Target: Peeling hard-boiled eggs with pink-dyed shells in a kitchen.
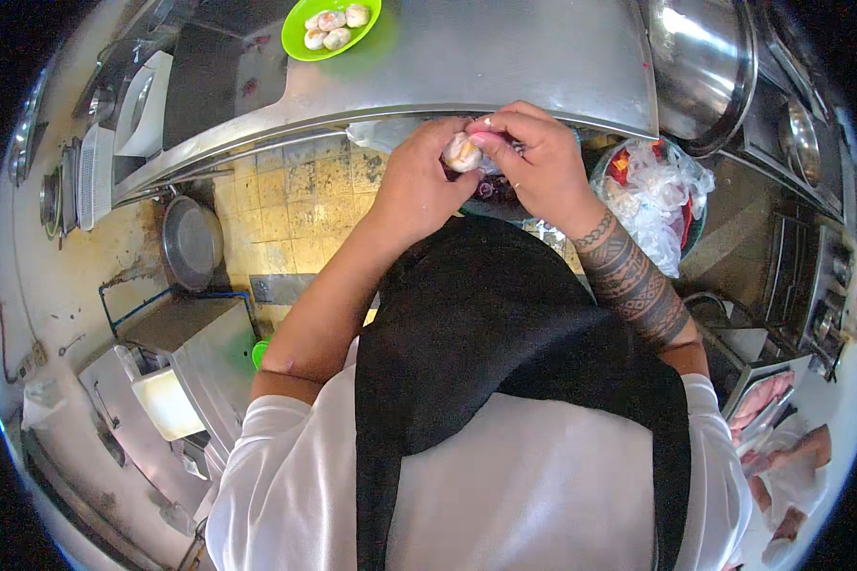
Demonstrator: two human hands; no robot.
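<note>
My left hand [419, 176] is closed around a small round whitish thing [463, 153] with orange-brown patches; I cannot make out its exact kind. At its upper right side, my right hand [541, 157] has thumb and fingertips drawn together in a pinch. Whatever those fingertips grip, if anything, is too small to tell. Both hands are just in front of the steel counter's near edge. Up on the counter stands a bright green plate [300, 45] with several similar whitish round pieces [336, 39]. Below my hands, a container [498, 190] with dark purplish contents is partly hidden.
The steel counter [505, 67] spans the far side. A large metal pot [700, 71] stands at its right, above a bin of crumpled plastic bags [652, 190]. A round pan [190, 243] hangs at left. Another person [795, 481] is at the lower right.
</note>
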